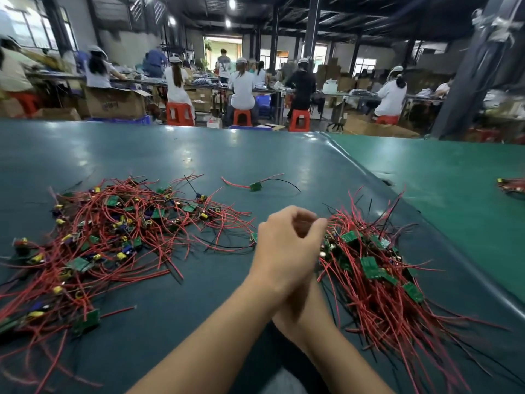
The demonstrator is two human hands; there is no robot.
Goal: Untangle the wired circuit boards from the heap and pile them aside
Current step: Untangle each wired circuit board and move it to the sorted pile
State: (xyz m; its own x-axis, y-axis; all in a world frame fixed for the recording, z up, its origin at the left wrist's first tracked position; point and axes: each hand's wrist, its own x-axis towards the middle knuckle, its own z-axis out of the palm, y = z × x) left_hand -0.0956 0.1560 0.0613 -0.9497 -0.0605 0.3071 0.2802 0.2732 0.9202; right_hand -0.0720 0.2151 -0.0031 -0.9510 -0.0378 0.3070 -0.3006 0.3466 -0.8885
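Observation:
A tangled heap (108,237) of small green circuit boards with red and black wires covers the left of the table. A second pile (377,274) of the same wired boards lies on the right. My forearms cross in front of me. My left hand (287,248) is on top, back up, its fingers loosely curled and its thumb tip at the left edge of the right pile. I see nothing between its fingers. My right hand (298,305) lies under the left wrist and is mostly hidden. One single board (256,186) with its wires lies apart, farther back.
The table has a dark teal mat (199,155), and a brighter green mat (454,172) adjoins it on the right with a raised seam. More wired parts (511,186) sit at the far right edge. Beyond the table, people sit on red stools at workbenches.

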